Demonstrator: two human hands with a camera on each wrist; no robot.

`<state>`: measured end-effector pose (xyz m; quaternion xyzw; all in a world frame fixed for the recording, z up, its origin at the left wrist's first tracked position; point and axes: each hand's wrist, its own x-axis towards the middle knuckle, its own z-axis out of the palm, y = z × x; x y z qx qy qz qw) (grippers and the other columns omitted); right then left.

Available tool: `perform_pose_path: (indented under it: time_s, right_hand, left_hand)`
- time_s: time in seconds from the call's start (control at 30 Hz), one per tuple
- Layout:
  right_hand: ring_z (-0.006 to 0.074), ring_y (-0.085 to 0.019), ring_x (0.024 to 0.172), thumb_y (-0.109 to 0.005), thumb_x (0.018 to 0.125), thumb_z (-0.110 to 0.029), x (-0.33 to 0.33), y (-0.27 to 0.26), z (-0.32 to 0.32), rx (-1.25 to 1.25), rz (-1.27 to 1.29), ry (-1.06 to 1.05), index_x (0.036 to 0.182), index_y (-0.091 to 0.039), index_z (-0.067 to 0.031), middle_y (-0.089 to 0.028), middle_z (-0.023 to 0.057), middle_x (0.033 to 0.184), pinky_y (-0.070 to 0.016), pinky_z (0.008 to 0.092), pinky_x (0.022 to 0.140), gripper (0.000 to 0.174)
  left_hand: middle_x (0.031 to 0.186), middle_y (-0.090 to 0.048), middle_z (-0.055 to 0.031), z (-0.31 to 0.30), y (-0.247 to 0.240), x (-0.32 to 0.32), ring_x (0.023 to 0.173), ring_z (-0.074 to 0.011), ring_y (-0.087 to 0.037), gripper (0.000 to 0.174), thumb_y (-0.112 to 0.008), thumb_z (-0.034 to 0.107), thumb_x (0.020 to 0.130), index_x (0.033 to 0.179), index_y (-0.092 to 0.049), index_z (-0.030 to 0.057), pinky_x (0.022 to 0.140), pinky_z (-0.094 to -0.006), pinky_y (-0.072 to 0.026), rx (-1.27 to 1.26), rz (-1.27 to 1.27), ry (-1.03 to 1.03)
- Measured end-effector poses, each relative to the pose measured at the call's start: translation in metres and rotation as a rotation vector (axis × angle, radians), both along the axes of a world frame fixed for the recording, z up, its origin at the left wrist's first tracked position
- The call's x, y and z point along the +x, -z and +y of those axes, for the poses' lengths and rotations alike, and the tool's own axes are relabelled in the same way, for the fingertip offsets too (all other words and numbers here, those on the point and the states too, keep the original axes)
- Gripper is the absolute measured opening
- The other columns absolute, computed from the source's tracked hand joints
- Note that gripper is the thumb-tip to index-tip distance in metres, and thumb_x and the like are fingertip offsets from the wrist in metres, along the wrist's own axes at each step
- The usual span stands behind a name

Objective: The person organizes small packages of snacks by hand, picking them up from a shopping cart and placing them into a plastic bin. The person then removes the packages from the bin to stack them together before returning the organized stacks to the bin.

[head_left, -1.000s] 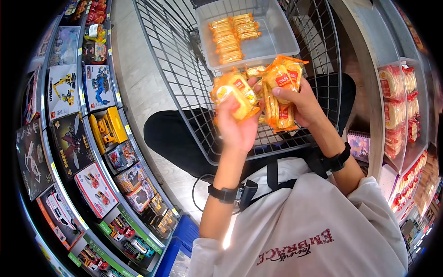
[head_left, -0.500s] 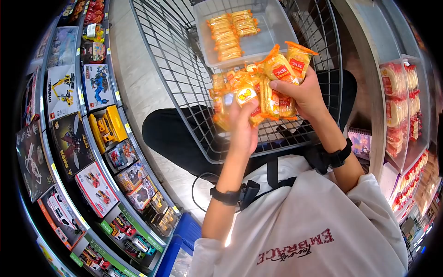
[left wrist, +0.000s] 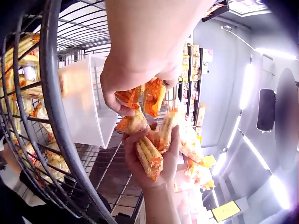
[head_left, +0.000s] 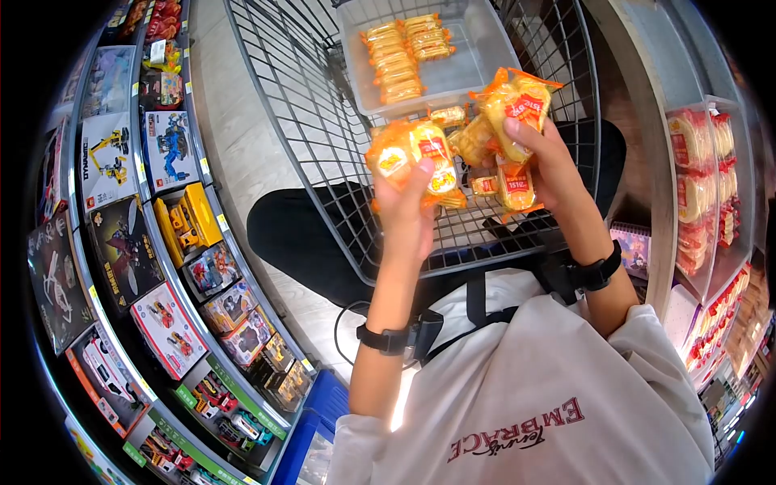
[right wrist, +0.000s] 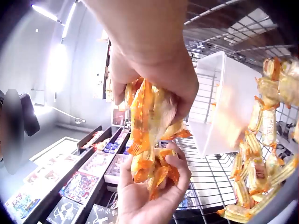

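Observation:
In the head view my left hand (head_left: 402, 214) grips orange-and-clear snack packs (head_left: 396, 158), the thumb lying across their front. To its right, my right hand (head_left: 558, 166) holds more packs (head_left: 525, 109) with red labels, thumb on top. Both hands are over the wire shopping cart (head_left: 596, 105), a little apart. Loose packs (head_left: 449, 115) show between and behind them. Beyond the hands, a clear plastic bin (head_left: 473, 52) contains two rows of the same packs (head_left: 396, 69). The right wrist view shows the packs (right wrist: 145, 116) upright in the right hand, close above the left palm.
Shelves of boxed toys (head_left: 113, 158) line the left side. On the right, a wooden ledge (head_left: 659, 162) runs beside a clear case of red-labelled packs (head_left: 691, 178). A blue crate (head_left: 323, 404) stands at lower left, and the person's legs (head_left: 299, 234) flank the cart.
The hands came together over the packs, then drew apart. The left hand has moved left with its packs; the right hand has shifted slightly right and up with its own.

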<state>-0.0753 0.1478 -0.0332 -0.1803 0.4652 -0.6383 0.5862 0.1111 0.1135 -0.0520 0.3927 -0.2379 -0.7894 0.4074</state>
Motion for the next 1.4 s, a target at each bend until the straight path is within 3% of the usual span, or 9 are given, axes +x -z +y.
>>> perform_pose_path:
  time_s: [0.3, 0.4, 0.6, 0.73, 1.0, 1.07, 1.27, 1.33, 1.4]
  right_hand:
    - [0.0124, -0.066, 0.092, -0.083, 0.08, -0.024, 0.012, -0.002, 0.0, 0.09, 0.175, -0.308, 0.122, -0.06, -0.0011, -0.068, 0.0053, 0.107, -0.0544, 0.0285, 0.082, 0.053]
    - [0.0122, -0.066, 0.092, -0.084, 0.079, -0.025, 0.01, 0.0, -0.001, 0.186, 0.301, -0.444, 0.118, -0.064, -0.0016, -0.069, 0.0051, 0.104, -0.0535, 0.0279, 0.079, 0.05]
    - [0.0114, -0.064, 0.092, -0.084, 0.08, -0.027, 0.015, -0.001, 0.003, 0.181, 0.415, -0.576, 0.123, -0.062, -0.0007, -0.069, 0.0059, 0.106, -0.0526, 0.027, 0.08, 0.055]
    - [0.0112, -0.064, 0.093, -0.082, 0.081, -0.03, 0.018, -0.002, 0.007, 0.093, 0.436, -0.509, 0.123, -0.061, -0.0013, -0.069, 0.0058, 0.105, -0.0521, 0.0268, 0.081, 0.055]
    - [0.0119, -0.062, 0.102, -0.05, 0.103, -0.043, -0.016, 0.004, 0.013, 0.227, 0.15, -0.352, 0.129, -0.057, -0.0028, -0.064, 0.0061, 0.114, -0.051, 0.0264, 0.086, 0.048]
    - [0.0108, -0.06, 0.108, -0.051, 0.103, -0.041, -0.008, -0.002, 0.012, 0.129, 0.154, -0.256, 0.133, -0.055, -0.0024, -0.062, 0.007, 0.121, -0.0493, 0.0254, 0.09, 0.049]
    - [0.0103, -0.057, 0.115, -0.059, 0.101, -0.032, -0.01, 0.008, 0.012, 0.012, 0.109, -0.479, 0.135, -0.054, -0.0022, -0.06, 0.006, 0.128, -0.0484, 0.0263, 0.095, 0.046]
    - [0.0113, -0.057, 0.117, -0.059, 0.101, -0.031, 0.005, 0.008, 0.014, -0.002, 0.165, -0.414, 0.14, -0.049, -0.0035, -0.059, 0.0062, 0.13, -0.0488, 0.0277, 0.098, 0.049]
    - [0.013, -0.057, 0.119, -0.058, 0.102, -0.032, 0.014, 0.01, 0.019, 0.096, -0.088, -0.275, 0.145, -0.043, -0.0046, -0.057, 0.006, 0.133, -0.0488, 0.0294, 0.1, 0.054]
  left_hand:
    - [0.133, -0.053, -0.0096, 0.001, 0.007, -0.021, 0.12, -0.0204, -0.057, 0.065, -0.07, 0.01, 0.092, 0.144, -0.033, 0.0082, 0.106, -0.0383, -0.0445, -0.25, -0.117, -0.292]
    - [0.139, -0.046, -0.0135, 0.001, 0.004, -0.015, 0.125, -0.024, -0.052, 0.091, -0.08, 0.003, 0.079, 0.149, -0.022, 0.0068, 0.106, -0.0378, -0.0441, -0.245, -0.008, -0.205]
    - [0.136, -0.047, -0.0148, -0.01, 0.004, -0.012, 0.123, -0.0246, -0.054, 0.103, -0.088, 0.002, 0.069, 0.149, -0.022, 0.0041, 0.102, -0.0372, -0.0495, -0.411, -0.244, -0.025]
    - [0.135, -0.048, -0.0141, -0.012, 0.004, -0.009, 0.123, -0.0244, -0.054, 0.1, -0.085, 0.0, 0.07, 0.149, -0.023, 0.005, 0.104, -0.0379, -0.0484, -0.405, -0.179, -0.039]
    - [0.134, -0.05, -0.0122, -0.012, 0.011, 0.003, 0.121, -0.0234, -0.056, 0.084, -0.077, -0.008, 0.076, 0.144, -0.03, 0.0069, 0.104, -0.0383, -0.0476, -0.173, -0.059, -0.16]
    - [0.133, -0.05, -0.0119, -0.013, 0.011, 0.005, 0.121, -0.0231, -0.056, 0.083, -0.077, -0.008, 0.077, 0.144, -0.03, 0.0071, 0.104, -0.0383, -0.0478, -0.172, -0.077, -0.178]
    - [0.131, -0.051, -0.0118, -0.01, 0.005, -0.002, 0.12, -0.0223, -0.056, 0.082, -0.077, -0.008, 0.077, 0.143, -0.031, 0.0073, 0.102, -0.0379, -0.0492, -0.23, -0.134, -0.228]
    - [0.131, -0.051, -0.012, -0.009, 0.006, -0.003, 0.119, -0.0222, -0.056, 0.082, -0.077, -0.008, 0.077, 0.143, -0.03, 0.0071, 0.101, -0.0377, -0.0496, -0.252, -0.144, -0.244]
    - [0.131, -0.051, -0.0126, -0.008, 0.009, -0.004, 0.12, -0.0222, -0.056, 0.083, -0.078, -0.006, 0.077, 0.143, -0.029, 0.0062, 0.101, -0.0375, -0.0496, -0.198, -0.088, -0.2]
